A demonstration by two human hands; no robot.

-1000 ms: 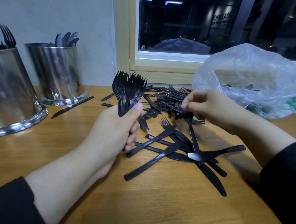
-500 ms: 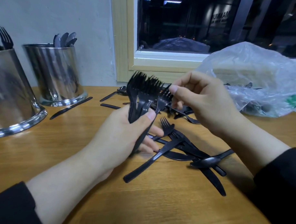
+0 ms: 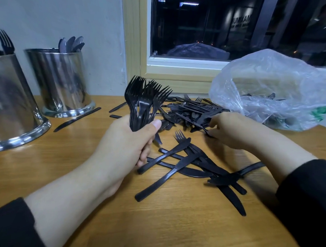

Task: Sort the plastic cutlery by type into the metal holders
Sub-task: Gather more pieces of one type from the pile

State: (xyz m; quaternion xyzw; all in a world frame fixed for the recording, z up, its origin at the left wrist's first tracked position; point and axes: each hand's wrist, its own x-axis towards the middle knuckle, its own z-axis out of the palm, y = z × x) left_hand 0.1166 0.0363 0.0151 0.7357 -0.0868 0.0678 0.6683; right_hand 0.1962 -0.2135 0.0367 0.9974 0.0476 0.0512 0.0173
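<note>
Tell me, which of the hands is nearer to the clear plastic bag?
The right. The right hand reaches into the cutlery pile just beside the plastic bag, while the left hand grips a bundle of forks farther away.

A wooden table (image 3: 101, 176) meets a pale wall (image 3: 69, 18) beside a dark window (image 3: 226, 27).

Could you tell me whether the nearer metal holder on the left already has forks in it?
Yes. Fork tines stick up above the rim of the nearer metal holder; how full it is cannot be told.
</note>
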